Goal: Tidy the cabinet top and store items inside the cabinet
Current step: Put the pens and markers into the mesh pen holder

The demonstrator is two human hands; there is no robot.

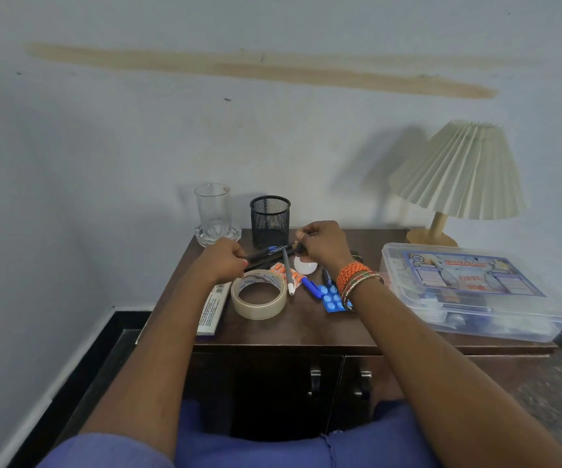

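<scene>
Pens (267, 254): several; hands: two.

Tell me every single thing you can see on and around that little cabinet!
Drinking glass: 1, clear, back left on a glass coaster.
Mesh pen holder: 1, black, back, right of the glass.
Table lamp: 1, cream pleated shade, back right.
First aid box: 1, clear plastic, right side.
Tape roll: 1, beige, front middle.
Orange pill strip: 1, behind the tape.
Blue pill strip: 1, right of the tape.
Grey pen: 1, lying across the orange strip.
Black pens: several, held by both hands.
Cabinet: 1, dark brown, doors closed.
Left hand: grips pens.
Right hand: grips pens.
</scene>
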